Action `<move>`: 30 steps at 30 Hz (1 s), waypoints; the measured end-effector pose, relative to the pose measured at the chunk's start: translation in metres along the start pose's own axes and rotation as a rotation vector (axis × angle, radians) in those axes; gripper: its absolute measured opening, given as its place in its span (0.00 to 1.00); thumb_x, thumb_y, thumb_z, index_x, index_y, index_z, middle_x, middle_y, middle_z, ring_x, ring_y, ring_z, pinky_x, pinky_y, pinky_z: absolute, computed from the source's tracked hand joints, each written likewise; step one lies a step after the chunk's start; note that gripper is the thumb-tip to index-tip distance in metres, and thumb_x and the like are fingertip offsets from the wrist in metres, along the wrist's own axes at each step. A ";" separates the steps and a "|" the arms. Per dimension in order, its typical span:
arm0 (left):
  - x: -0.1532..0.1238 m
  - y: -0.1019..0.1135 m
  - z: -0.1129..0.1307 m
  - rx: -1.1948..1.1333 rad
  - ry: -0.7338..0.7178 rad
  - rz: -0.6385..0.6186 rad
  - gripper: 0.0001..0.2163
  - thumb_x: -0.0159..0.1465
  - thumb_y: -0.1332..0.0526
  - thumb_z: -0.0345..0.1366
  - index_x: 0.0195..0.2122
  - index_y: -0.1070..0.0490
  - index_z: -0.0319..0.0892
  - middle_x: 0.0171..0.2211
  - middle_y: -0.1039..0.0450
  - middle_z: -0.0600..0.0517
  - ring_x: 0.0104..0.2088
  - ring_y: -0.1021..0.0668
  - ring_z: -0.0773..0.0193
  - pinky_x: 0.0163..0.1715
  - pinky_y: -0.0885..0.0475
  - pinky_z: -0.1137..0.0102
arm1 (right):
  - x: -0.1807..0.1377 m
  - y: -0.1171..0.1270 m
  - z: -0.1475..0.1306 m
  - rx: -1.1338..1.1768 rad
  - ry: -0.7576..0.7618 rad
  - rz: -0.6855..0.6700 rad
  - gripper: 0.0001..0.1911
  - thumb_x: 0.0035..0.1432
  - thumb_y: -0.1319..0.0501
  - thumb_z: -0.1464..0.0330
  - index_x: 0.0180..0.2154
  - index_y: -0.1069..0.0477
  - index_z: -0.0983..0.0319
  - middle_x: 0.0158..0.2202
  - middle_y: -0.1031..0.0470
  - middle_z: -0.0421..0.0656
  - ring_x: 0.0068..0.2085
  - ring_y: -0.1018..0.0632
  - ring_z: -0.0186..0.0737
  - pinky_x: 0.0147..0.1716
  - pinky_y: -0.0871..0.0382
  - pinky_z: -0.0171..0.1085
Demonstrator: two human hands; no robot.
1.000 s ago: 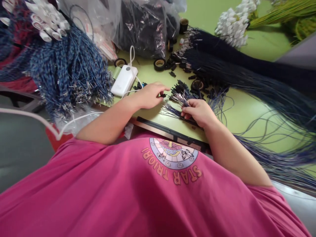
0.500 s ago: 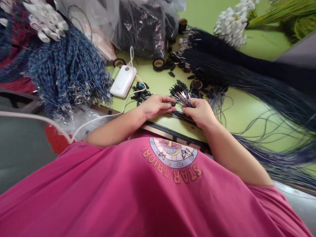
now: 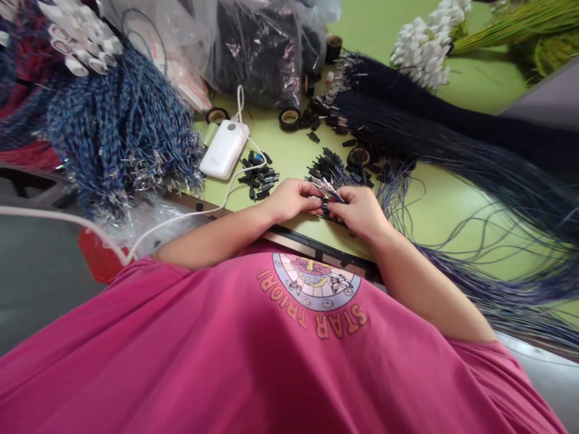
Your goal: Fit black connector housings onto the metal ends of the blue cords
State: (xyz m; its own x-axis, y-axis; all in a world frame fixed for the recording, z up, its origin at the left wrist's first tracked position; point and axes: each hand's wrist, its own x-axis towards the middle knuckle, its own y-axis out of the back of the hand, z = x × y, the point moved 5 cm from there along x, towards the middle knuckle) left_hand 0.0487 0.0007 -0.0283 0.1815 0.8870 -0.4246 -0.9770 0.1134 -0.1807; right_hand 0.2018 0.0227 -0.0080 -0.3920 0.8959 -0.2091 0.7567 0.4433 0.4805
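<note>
In the right hand (image 3: 358,211), thin dark wires (image 3: 332,191), silvery-tipped

Black connectors (image 3: 259,179), dark blue wires (image 3: 434,129), yellow-green tabletop (image 3: 289,150)

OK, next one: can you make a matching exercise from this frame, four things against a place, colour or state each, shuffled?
Things
1. Right hand
2. Power bank
3. Yellow-green wires
4. Heap of black connectors

Matches
A. Near the picture's top right corner
B. Lying between a white device and the left hand
C. Gripping metal-tipped wires
D. White, with rounded corners

Pairs: 1-C, 2-D, 3-A, 4-B
</note>
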 end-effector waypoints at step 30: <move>-0.029 0.043 0.004 0.467 -0.031 0.041 0.08 0.57 0.33 0.29 0.38 0.23 0.37 0.28 0.19 0.49 0.30 0.17 0.64 0.36 0.23 0.70 | 0.019 -0.020 -0.005 -0.449 0.131 -0.027 0.03 0.48 0.40 0.72 0.26 0.27 0.62 0.28 0.25 0.44 0.31 0.29 0.38 0.33 0.40 0.37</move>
State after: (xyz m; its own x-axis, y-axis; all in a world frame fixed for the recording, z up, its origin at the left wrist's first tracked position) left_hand 0.0013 -0.0186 -0.0203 0.1449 0.9073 -0.3947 -0.9305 0.2606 0.2575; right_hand 0.1769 0.0305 -0.0170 -0.4926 0.8603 -0.1310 0.4558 0.3833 0.8033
